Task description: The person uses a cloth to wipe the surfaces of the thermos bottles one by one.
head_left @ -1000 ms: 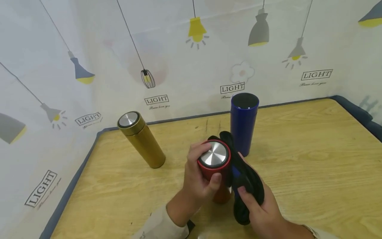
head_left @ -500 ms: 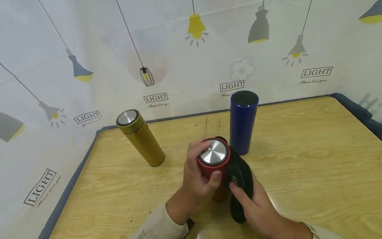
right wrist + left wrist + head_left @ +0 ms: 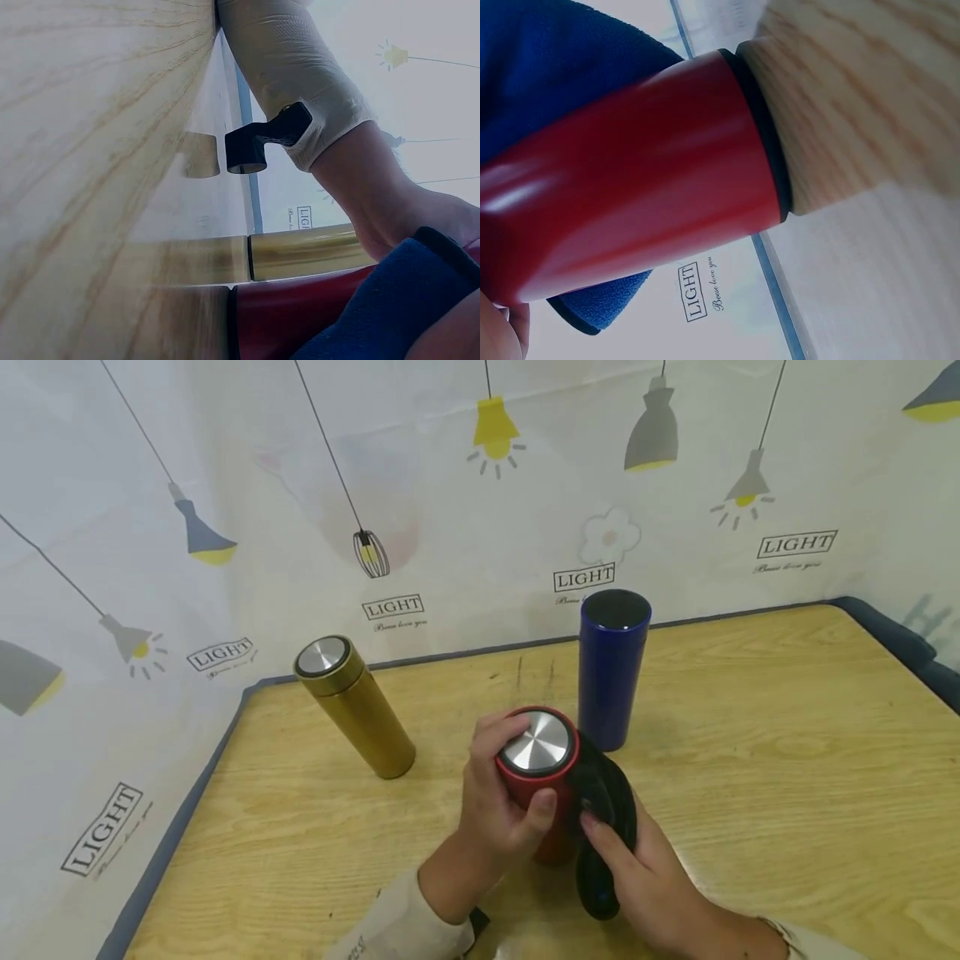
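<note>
My left hand [image 3: 495,806] grips a red thermos flask [image 3: 536,743] near its top, with a finger on the silver lid and the thumb in front. The flask stands on the table; its dark base ring shows in the left wrist view. My right hand [image 3: 648,877] holds a soft, curved black pad [image 3: 611,793] against the flask's right side, thumb on the outside. The pad's blue terry face [image 3: 577,60] lies behind and along the red body in the left wrist view. That blue cloth [image 3: 397,300] also shows in the right wrist view. The right fingers are mostly hidden behind the pad.
A gold thermos flask [image 3: 360,718] stands at the back left of the wooden table [image 3: 787,760]. Close behind the pad stands a blue flask [image 3: 613,677] with a dark top. A black bracket [image 3: 259,139] is fixed at the left sleeve. A lamp-printed cloth [image 3: 480,527] hangs behind.
The right hand has shifted a little left, bringing the pad closer round the red flask, and the pad's upper end has dropped behind the flask. The left hand keeps its place.
</note>
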